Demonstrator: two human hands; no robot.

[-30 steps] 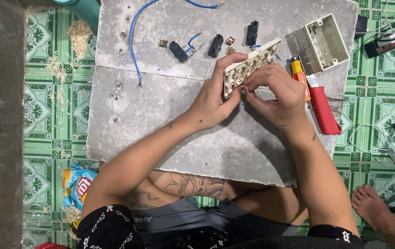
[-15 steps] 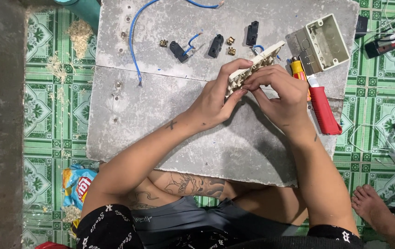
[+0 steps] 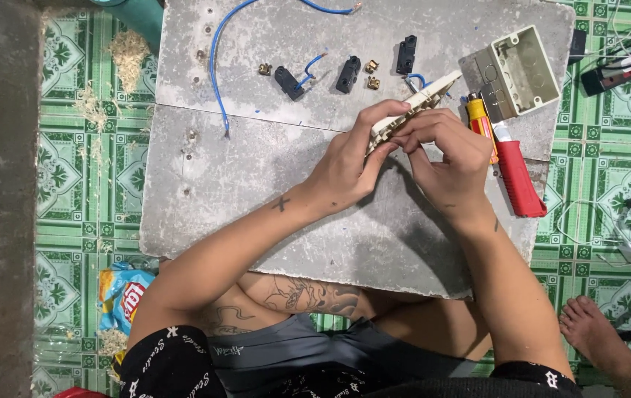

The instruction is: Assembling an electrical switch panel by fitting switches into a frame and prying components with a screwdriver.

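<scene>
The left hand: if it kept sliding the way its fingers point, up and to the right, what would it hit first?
Beyond the cream switch plate held by the left hand, probably the open beige plastic junction box lying on the grey slab; depth is unclear from above.

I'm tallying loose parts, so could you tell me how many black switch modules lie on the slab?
3: one with a blue wire, one in the middle, one toward the box. Hands may hide others.

Crumpled snack bag (image 3: 125,295) — blue, yellow, floor lower-left
</scene>
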